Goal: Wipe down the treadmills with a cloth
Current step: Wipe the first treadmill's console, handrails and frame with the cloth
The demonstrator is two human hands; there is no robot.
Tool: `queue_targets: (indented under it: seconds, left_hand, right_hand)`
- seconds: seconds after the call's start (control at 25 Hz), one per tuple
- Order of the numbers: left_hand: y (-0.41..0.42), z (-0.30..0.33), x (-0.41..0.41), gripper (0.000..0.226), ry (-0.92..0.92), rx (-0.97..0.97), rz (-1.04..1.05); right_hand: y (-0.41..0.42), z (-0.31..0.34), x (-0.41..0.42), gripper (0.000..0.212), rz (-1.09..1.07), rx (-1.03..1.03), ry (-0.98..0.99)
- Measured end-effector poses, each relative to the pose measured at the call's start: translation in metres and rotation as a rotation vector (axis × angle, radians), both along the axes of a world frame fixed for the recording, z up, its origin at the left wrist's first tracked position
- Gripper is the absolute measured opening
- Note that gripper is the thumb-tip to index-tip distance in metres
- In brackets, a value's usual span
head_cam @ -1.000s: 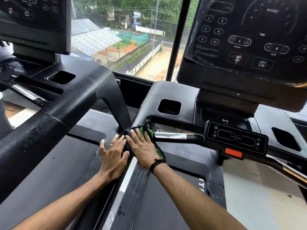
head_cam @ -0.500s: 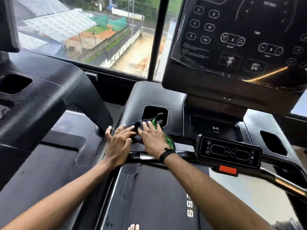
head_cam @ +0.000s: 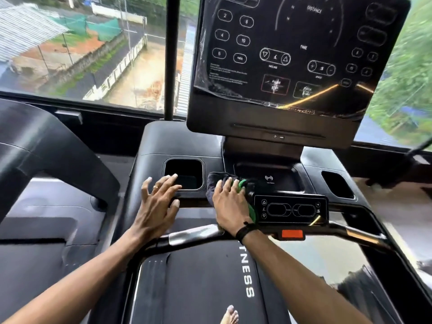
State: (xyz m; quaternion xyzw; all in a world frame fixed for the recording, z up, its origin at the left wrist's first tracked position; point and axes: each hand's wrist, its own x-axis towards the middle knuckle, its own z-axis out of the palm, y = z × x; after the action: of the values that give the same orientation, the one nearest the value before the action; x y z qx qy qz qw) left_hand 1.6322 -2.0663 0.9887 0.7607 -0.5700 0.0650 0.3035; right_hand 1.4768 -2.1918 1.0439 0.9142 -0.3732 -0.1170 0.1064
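A black treadmill (head_cam: 154,141) fills the view, with its big console screen (head_cam: 292,50) at the upper right. My right hand (head_cam: 230,205) presses a dark cloth with a green edge (head_cam: 216,181) flat onto the console deck, between the left cup holder (head_cam: 183,174) and the small control panel (head_cam: 291,209). My left hand (head_cam: 159,202) rests with spread fingers on the deck beside that cup holder, apart from the cloth. A ring shows on one finger and a black band on my right wrist.
A second treadmill's arm (head_cam: 46,146) stands at the left. A silver handlebar (head_cam: 194,237) crosses below my hands, with an orange stop tab (head_cam: 292,234). The belt (head_cam: 198,288) lies beneath, and a bare foot (head_cam: 230,315) shows at the bottom. A window (head_cam: 93,47) lies behind.
My right hand has slid the cloth up and right, from the console's left arm to the deck near the control panel. My left hand has come off the cloth and moved up beside the cup holder.
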Motion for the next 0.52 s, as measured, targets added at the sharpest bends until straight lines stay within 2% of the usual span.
queue_targets:
  seconds: [0.16, 0.32, 0.52]
  left_hand:
    - [0.003, -0.003, -0.006, 0.041, -0.072, 0.032, -0.068]
    - [0.001, -0.002, -0.002, 0.038, -0.008, 0.007, -0.010]
    - [-0.004, -0.005, -0.008, 0.030, 0.102, -0.076, 0.055]
  right_hand:
    - [-0.007, -0.007, 0.007, 0.060, 0.015, -0.038, -0.044]
    - [-0.008, -0.005, 0.010, 0.067, 0.015, -0.007, -0.023]
    - [0.010, 0.008, 0.011, 0.057, 0.015, 0.027, -0.015]
